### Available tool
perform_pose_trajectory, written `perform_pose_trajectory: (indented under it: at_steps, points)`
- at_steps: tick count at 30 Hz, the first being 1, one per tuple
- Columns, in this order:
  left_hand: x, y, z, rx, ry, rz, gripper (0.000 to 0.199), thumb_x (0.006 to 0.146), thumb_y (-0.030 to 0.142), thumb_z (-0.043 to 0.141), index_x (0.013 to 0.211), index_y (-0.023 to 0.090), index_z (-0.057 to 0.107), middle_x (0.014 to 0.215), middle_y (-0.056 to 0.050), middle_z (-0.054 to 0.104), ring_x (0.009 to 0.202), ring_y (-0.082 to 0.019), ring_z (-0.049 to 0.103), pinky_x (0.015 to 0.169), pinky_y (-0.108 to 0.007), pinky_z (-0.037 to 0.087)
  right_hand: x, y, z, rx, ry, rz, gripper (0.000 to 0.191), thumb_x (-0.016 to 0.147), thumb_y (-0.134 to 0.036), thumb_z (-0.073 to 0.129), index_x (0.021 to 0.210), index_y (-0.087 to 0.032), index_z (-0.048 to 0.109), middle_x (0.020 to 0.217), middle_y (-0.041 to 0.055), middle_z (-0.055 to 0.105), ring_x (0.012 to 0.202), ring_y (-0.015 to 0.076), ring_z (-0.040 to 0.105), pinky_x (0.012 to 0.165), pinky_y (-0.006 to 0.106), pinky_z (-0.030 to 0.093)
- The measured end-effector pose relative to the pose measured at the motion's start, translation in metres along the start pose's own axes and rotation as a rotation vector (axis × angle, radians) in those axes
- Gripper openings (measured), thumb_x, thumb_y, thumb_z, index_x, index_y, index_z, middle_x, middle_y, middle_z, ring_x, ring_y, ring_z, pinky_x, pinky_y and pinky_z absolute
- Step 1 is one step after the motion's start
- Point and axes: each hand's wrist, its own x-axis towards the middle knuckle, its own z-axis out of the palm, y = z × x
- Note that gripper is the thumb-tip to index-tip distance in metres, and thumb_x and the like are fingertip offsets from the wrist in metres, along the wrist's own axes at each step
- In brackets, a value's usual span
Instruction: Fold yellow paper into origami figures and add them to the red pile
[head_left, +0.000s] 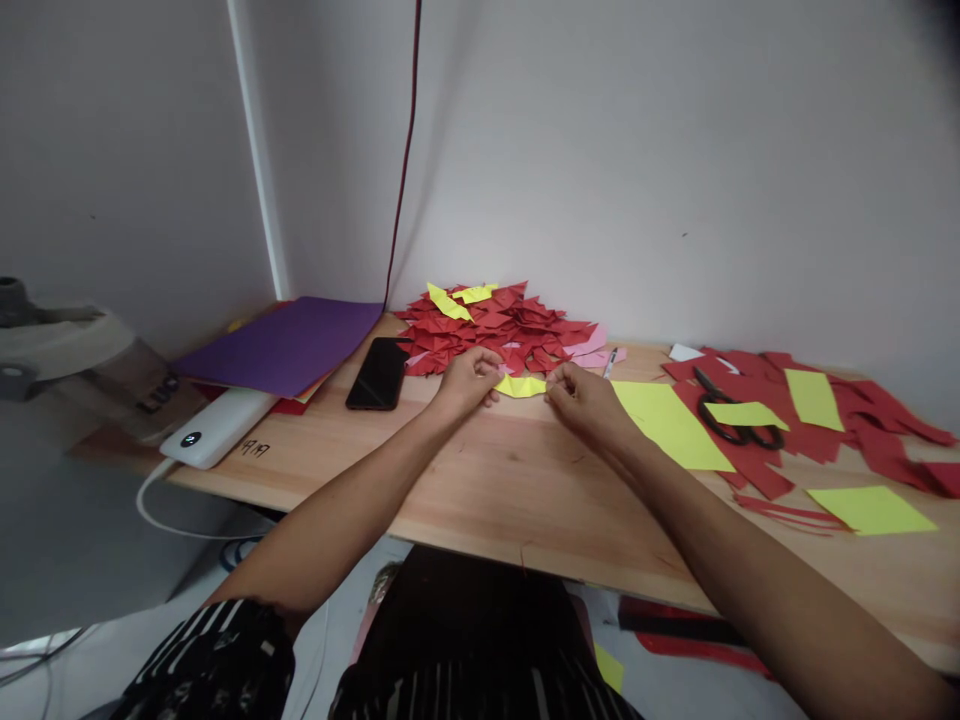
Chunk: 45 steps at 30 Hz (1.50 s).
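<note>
A small folded piece of yellow paper (523,387) is stretched between my two hands, just over the wooden table. My left hand (472,378) pinches its left end, and my right hand (577,392) grips the right end. Creases run across the strip. Right behind it lies a heap of folded red paper pieces (495,325), with a few folded yellow pieces (450,302) on top and pink ones at its edge. A larger yellow sheet (667,425) rests beside my right hand, partly under the forearm.
Black scissors (739,425) lie among red paper scraps (810,400) and yellow rectangles (874,510) on the right. Toward the left are a black phone (379,374), a purple sheet (289,345) and a white power bank (217,430) with a cable. A pen (610,362) lies near the heap.
</note>
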Motion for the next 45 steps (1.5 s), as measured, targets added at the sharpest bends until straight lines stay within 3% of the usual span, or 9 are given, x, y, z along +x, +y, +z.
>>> perform_pose_trajectory:
  at_steps: [10,15,18,20,23,29,36,41,45]
  points:
    - [0.003,0.001,-0.013,0.413,0.072,0.155,0.004,0.068,0.011,0.067,0.070,0.013,0.065,0.058,0.003,0.057,0.052,-0.008,0.050,0.054,-0.019,0.037,0.003,0.001,-0.009,-0.104,-0.026,0.006,0.008,0.075,-0.025,0.048,0.067,-0.021,0.049,0.063,0.0017,0.061,0.058,0.0159,0.050,0.054,0.027,0.033]
    - [0.001,0.005,-0.015,0.552,0.056,0.191,0.003,0.070,0.013,0.065,0.069,0.014,0.068,0.060,0.001,0.059,0.058,-0.010,0.051,0.060,-0.020,0.037,0.005,0.004,-0.014,-0.132,-0.076,-0.009,0.014,0.077,-0.026,0.048,0.064,-0.020,0.049,0.062,0.0008,0.060,0.058,0.0150,0.049,0.055,0.027,0.032]
    - [0.002,0.006,-0.015,0.575,0.047,0.176,0.007,0.070,0.013,0.062,0.070,0.014,0.069,0.061,0.000,0.061,0.057,-0.010,0.050,0.058,-0.020,0.036,0.012,0.011,-0.027,-0.102,0.008,0.010,0.023,0.081,-0.033,0.048,0.063,-0.020,0.054,0.062,0.0008,0.060,0.060,0.0154,0.052,0.057,0.027,0.034]
    - [0.004,0.004,-0.016,0.552,0.036,0.169,0.010,0.071,0.012,0.060,0.072,0.014,0.069,0.061,0.000,0.061,0.056,-0.009,0.050,0.057,-0.019,0.036,0.018,0.017,-0.038,-0.059,0.141,0.052,0.022,0.082,-0.033,0.047,0.071,-0.019,0.061,0.066,0.0022,0.064,0.064,0.0167,0.056,0.060,0.027,0.037]
    - [0.007,0.001,-0.016,0.498,0.002,0.172,0.014,0.069,0.009,0.056,0.072,0.013,0.070,0.063,0.000,0.062,0.055,-0.009,0.050,0.055,-0.018,0.035,0.024,0.029,-0.056,-0.109,0.238,0.100,0.023,0.082,-0.033,0.048,0.081,-0.019,0.066,0.071,0.0044,0.068,0.067,0.0184,0.059,0.062,0.028,0.038]
    - [0.003,0.003,-0.016,0.524,-0.054,0.138,0.014,0.068,0.010,0.056,0.068,0.013,0.070,0.062,-0.001,0.063,0.052,-0.008,0.048,0.052,-0.018,0.032,0.027,0.063,-0.081,-0.401,0.161,0.209,0.019,0.077,-0.031,0.054,0.081,-0.020,0.069,0.078,0.0078,0.070,0.067,0.0219,0.059,0.056,0.030,0.036]
    - [-0.002,0.010,-0.016,0.538,-0.103,0.123,0.017,0.068,0.009,0.054,0.065,0.013,0.070,0.053,0.000,0.058,0.049,-0.010,0.046,0.051,-0.020,0.031,0.034,0.082,-0.057,-0.559,0.029,0.099,0.034,0.078,-0.016,0.047,0.103,-0.019,0.070,0.081,0.0106,0.066,0.070,0.0221,0.059,0.059,0.030,0.037]
    - [-0.003,0.010,-0.016,0.636,-0.072,0.186,0.012,0.066,0.011,0.058,0.058,0.013,0.066,0.057,-0.001,0.060,0.055,-0.011,0.048,0.053,-0.022,0.030,0.036,0.082,-0.051,-0.671,0.025,0.122,0.022,0.080,-0.019,0.049,0.088,-0.022,0.069,0.081,0.0114,0.062,0.074,0.0243,0.057,0.060,0.032,0.037]
    - [-0.005,0.010,-0.015,0.767,-0.058,0.228,0.013,0.066,0.011,0.058,0.054,0.014,0.061,0.059,-0.002,0.059,0.058,-0.012,0.047,0.055,-0.023,0.029,0.036,0.080,-0.054,-0.701,-0.024,0.024,0.017,0.077,-0.017,0.052,0.083,-0.021,0.068,0.088,0.0121,0.062,0.082,0.0257,0.058,0.066,0.034,0.038]
